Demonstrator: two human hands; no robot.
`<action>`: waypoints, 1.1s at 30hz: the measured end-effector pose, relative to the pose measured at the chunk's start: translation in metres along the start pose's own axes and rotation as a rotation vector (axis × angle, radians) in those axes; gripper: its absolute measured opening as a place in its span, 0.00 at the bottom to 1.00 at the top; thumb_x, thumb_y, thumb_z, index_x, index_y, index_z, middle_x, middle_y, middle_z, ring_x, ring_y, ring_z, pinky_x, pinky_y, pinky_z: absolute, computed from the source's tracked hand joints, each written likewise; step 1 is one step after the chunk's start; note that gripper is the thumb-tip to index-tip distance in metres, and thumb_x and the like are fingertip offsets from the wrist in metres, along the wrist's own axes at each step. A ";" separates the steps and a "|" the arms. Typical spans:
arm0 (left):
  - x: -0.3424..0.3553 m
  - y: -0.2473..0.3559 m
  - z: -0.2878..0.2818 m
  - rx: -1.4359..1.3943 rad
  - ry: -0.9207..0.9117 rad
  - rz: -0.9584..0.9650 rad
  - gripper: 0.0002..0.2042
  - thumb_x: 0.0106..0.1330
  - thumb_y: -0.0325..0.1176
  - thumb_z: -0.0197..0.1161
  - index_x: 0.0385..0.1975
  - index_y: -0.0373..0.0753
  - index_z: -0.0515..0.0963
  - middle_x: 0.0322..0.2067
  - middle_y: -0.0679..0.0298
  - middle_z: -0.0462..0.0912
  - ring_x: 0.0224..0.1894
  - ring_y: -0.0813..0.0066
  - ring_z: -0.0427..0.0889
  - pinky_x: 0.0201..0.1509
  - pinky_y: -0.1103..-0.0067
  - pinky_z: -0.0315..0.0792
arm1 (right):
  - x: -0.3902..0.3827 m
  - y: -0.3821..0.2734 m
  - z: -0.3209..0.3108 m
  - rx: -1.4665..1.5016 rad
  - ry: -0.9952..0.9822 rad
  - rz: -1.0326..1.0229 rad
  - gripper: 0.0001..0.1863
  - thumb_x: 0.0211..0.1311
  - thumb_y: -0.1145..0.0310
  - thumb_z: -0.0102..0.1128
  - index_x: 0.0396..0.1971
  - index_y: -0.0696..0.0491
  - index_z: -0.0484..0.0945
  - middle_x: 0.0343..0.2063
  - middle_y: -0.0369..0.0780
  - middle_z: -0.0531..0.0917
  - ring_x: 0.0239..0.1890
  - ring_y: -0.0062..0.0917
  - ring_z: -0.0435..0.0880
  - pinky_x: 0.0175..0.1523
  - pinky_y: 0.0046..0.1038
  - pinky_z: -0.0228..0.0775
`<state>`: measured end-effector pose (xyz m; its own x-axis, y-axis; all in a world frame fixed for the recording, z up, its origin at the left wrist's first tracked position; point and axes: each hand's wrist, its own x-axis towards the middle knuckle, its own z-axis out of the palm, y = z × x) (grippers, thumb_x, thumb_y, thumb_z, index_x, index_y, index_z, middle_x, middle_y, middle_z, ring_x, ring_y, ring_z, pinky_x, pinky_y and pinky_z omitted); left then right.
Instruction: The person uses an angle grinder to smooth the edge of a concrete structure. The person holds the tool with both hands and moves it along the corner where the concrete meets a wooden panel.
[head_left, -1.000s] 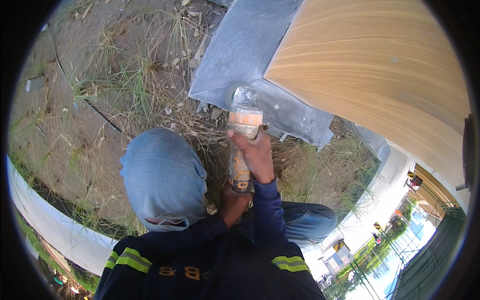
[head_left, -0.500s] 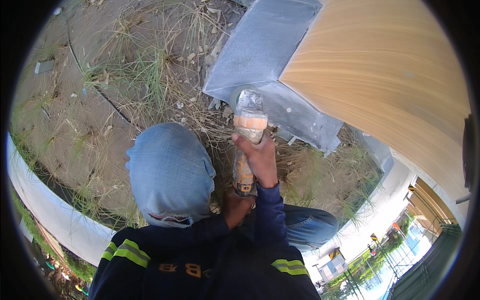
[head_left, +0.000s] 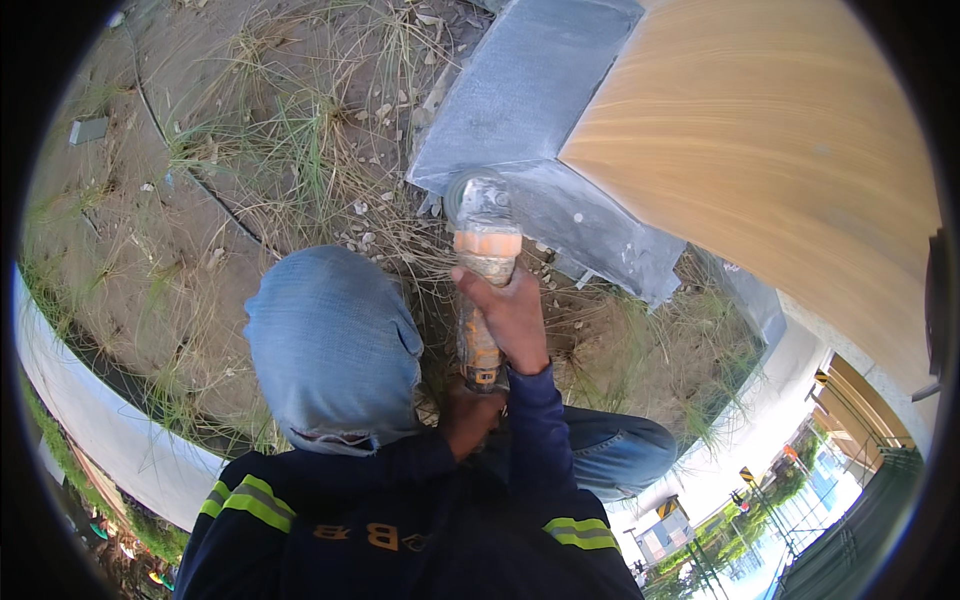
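Observation:
I grip a dusty orange-and-grey angle grinder (head_left: 485,243) with both hands. My right hand (head_left: 505,310) is closed around its upper body, thumb across the top; my left hand (head_left: 470,415) is closed around the rear end, lower down. The grinder's round head (head_left: 478,190) lies over the lower edge of a grey panel strip (head_left: 510,80), near where two pieces meet at an angled seam. Its disc looks hazy and is mostly hidden by the tool. My denim-covered knee (head_left: 330,340) is left of the grinder.
A tan wood-look wall (head_left: 740,130) rises at right. Dry soil (head_left: 150,280) with grass tufts, stone chips and a black cable (head_left: 220,210) surrounds the work. A pale curved kerb (head_left: 100,410) borders it at left. Railings and striped signs (head_left: 668,508) show at lower right.
The grinder has moved a little left along the grey panel, and slightly up since half a second ago, with both hands still on it. The whole view has shifted slightly since a second ago.

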<state>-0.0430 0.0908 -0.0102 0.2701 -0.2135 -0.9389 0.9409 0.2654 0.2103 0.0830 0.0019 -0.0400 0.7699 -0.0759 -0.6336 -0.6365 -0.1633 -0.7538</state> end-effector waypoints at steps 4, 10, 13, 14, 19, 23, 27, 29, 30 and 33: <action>-0.002 0.012 0.001 -0.021 -0.035 0.023 0.07 0.62 0.29 0.67 0.35 0.36 0.76 0.18 0.68 0.75 0.15 0.78 0.72 0.16 0.77 0.65 | 0.001 -0.005 -0.008 0.002 0.007 0.036 0.23 0.64 0.61 0.76 0.51 0.61 0.82 0.42 0.39 0.88 0.43 0.20 0.84 0.51 0.27 0.76; 0.000 0.003 0.006 0.043 0.009 0.026 0.07 0.60 0.27 0.66 0.36 0.36 0.76 0.19 0.67 0.76 0.15 0.78 0.74 0.17 0.76 0.65 | -0.003 -0.004 -0.007 0.013 0.060 0.017 0.24 0.64 0.59 0.76 0.51 0.60 0.83 0.40 0.38 0.88 0.41 0.20 0.84 0.50 0.27 0.76; 0.006 0.002 0.003 0.001 0.006 0.044 0.08 0.59 0.26 0.65 0.37 0.36 0.77 0.20 0.67 0.77 0.17 0.78 0.75 0.19 0.77 0.67 | 0.002 -0.010 -0.008 -0.028 0.003 0.087 0.23 0.63 0.59 0.76 0.51 0.60 0.83 0.41 0.38 0.88 0.41 0.20 0.84 0.50 0.27 0.76; 0.011 0.000 0.006 0.018 0.011 0.090 0.08 0.58 0.25 0.65 0.37 0.36 0.77 0.21 0.67 0.78 0.18 0.78 0.76 0.20 0.77 0.68 | 0.004 -0.008 -0.012 0.000 0.037 0.061 0.24 0.63 0.59 0.76 0.51 0.60 0.83 0.40 0.39 0.89 0.40 0.20 0.84 0.49 0.27 0.76; 0.020 0.005 0.015 0.064 -0.001 0.123 0.09 0.57 0.25 0.65 0.37 0.35 0.78 0.22 0.67 0.79 0.20 0.78 0.77 0.23 0.77 0.70 | 0.010 0.002 -0.027 0.035 0.147 -0.014 0.23 0.61 0.59 0.76 0.49 0.59 0.83 0.38 0.40 0.89 0.39 0.21 0.85 0.47 0.28 0.77; 0.021 0.007 0.018 0.056 -0.009 0.089 0.11 0.56 0.24 0.65 0.39 0.34 0.79 0.24 0.67 0.80 0.21 0.79 0.78 0.23 0.77 0.70 | 0.009 -0.001 -0.029 0.024 0.149 0.011 0.23 0.62 0.60 0.76 0.50 0.60 0.83 0.39 0.39 0.89 0.40 0.21 0.85 0.48 0.28 0.76; 0.025 0.013 0.022 0.065 -0.030 0.123 0.12 0.56 0.25 0.66 0.41 0.33 0.80 0.25 0.67 0.81 0.21 0.79 0.78 0.23 0.78 0.71 | 0.014 -0.001 -0.039 0.055 0.155 0.003 0.24 0.63 0.60 0.76 0.52 0.61 0.82 0.42 0.39 0.87 0.42 0.21 0.83 0.50 0.27 0.75; 0.024 0.017 0.026 0.051 -0.042 0.108 0.12 0.57 0.25 0.66 0.41 0.33 0.80 0.25 0.66 0.81 0.21 0.79 0.78 0.23 0.78 0.71 | 0.016 0.001 -0.041 0.067 0.171 -0.001 0.24 0.63 0.60 0.76 0.52 0.61 0.82 0.42 0.38 0.87 0.41 0.20 0.83 0.50 0.27 0.75; 0.025 0.016 0.026 0.046 -0.052 0.089 0.12 0.57 0.25 0.66 0.41 0.33 0.80 0.25 0.66 0.81 0.22 0.79 0.78 0.23 0.78 0.72 | 0.015 0.001 -0.041 0.059 0.181 0.009 0.24 0.63 0.60 0.76 0.52 0.61 0.82 0.41 0.38 0.87 0.41 0.20 0.83 0.50 0.27 0.75; 0.031 0.009 0.022 0.043 -0.072 0.106 0.13 0.56 0.25 0.67 0.41 0.33 0.80 0.26 0.65 0.82 0.21 0.79 0.78 0.23 0.78 0.72 | 0.014 -0.002 -0.040 0.065 0.193 0.008 0.24 0.62 0.60 0.76 0.50 0.61 0.83 0.39 0.39 0.88 0.39 0.21 0.84 0.48 0.27 0.76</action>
<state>-0.0218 0.0654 -0.0313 0.3806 -0.2541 -0.8891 0.9140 0.2494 0.3200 0.0968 -0.0384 -0.0409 0.7556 -0.2654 -0.5988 -0.6391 -0.0988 -0.7627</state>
